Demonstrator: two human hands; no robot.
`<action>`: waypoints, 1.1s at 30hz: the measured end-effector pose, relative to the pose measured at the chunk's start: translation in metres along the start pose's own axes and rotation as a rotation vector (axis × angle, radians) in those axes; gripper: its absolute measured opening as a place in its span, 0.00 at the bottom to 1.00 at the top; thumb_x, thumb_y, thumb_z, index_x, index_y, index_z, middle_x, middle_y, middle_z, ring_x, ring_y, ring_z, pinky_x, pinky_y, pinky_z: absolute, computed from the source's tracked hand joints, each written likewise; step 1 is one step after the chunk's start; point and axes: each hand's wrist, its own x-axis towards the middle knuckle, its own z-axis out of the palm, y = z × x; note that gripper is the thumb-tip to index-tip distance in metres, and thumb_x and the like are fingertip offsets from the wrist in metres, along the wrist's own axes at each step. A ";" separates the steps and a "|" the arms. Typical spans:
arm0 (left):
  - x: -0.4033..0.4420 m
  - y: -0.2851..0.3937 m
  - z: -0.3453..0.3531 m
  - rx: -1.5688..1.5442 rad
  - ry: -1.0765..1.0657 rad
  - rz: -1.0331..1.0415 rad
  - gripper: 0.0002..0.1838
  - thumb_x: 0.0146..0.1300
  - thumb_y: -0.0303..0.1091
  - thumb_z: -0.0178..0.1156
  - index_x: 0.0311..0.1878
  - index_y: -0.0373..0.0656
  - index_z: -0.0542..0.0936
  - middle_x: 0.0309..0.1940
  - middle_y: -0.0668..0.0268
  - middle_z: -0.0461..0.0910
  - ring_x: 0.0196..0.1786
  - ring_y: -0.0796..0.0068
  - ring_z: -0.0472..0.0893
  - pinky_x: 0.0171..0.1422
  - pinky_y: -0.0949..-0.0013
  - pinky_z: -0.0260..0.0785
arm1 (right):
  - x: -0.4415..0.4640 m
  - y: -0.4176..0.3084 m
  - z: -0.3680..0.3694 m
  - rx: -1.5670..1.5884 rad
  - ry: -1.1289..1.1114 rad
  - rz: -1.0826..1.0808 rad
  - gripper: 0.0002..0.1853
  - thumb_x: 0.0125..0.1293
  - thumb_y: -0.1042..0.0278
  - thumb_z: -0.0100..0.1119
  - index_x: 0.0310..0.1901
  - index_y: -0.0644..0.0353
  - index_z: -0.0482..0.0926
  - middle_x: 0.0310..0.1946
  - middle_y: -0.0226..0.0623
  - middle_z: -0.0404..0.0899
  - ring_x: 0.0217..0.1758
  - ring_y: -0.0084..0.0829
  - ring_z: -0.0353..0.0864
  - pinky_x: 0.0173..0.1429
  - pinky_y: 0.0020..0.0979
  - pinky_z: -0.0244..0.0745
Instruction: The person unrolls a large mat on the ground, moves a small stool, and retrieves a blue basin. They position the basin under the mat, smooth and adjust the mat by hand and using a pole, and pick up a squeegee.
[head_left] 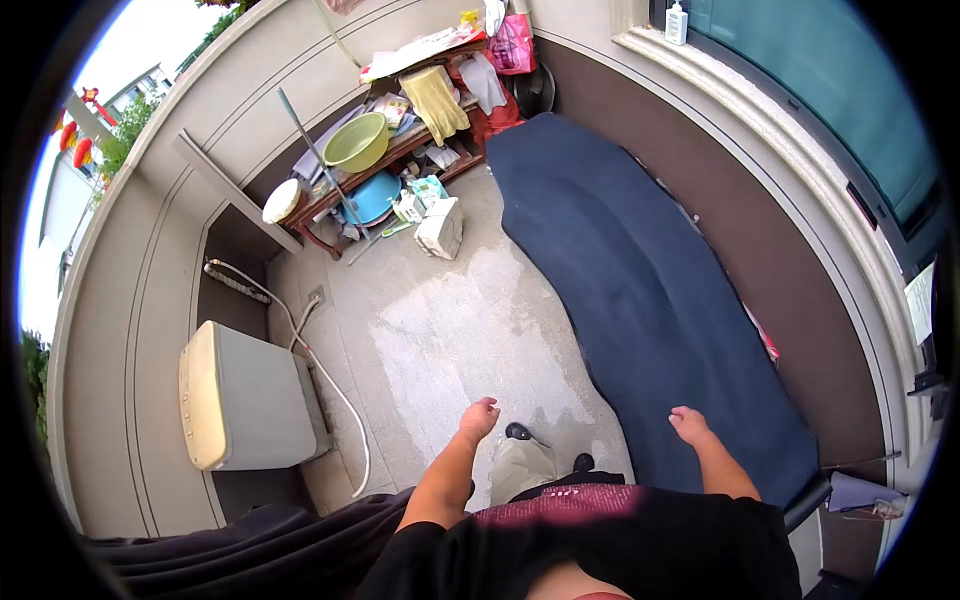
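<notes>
My left hand [480, 416] hangs in the air above the pale floor [450, 340], its fingers loosely bent and nothing held. To the right, my right hand [688, 424] is in front of a large dark blue sheet [640, 270]; it is also empty, with relaxed fingers. Whether that hand touches the sheet I cannot tell, but it looks apart from it. The sheet runs along the right wall and covers something whose shape is hidden. My shoes show below, between the two hands.
A washing machine [255, 395] with a yellowed top stands at left, a white hose [345, 400] beside it. Against the far wall, a wooden table [400, 150] bears a green basin [356, 142] and cloths. A blue basin [372, 198] and a white block [440, 228] are near it.
</notes>
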 end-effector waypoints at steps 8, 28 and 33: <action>0.121 -0.135 -0.104 0.143 -0.162 -0.113 0.22 0.56 0.46 0.56 0.51 0.46 0.76 0.42 0.56 0.81 0.49 0.60 0.78 0.57 0.64 0.68 | 0.140 -0.183 -0.032 0.172 0.237 0.023 0.16 0.61 0.62 0.55 0.47 0.60 0.77 0.41 0.46 0.80 0.45 0.38 0.80 0.50 0.33 0.73; 0.547 -0.002 -0.401 -0.096 -0.286 -0.029 0.21 0.61 0.42 0.55 0.56 0.44 0.72 0.44 0.59 0.80 0.46 0.68 0.79 0.52 0.67 0.69 | 0.474 -0.352 0.039 0.072 -0.044 0.314 0.19 0.58 0.55 0.54 0.49 0.56 0.77 0.48 0.46 0.77 0.54 0.43 0.74 0.59 0.35 0.68; 0.650 0.096 -0.484 -0.710 -0.254 -0.264 0.28 0.65 0.45 0.53 0.63 0.41 0.63 0.50 0.62 0.76 0.48 0.70 0.77 0.51 0.67 0.68 | 0.585 -0.449 -0.017 0.125 0.007 0.310 0.22 0.59 0.56 0.55 0.53 0.56 0.73 0.47 0.47 0.77 0.53 0.43 0.75 0.57 0.36 0.69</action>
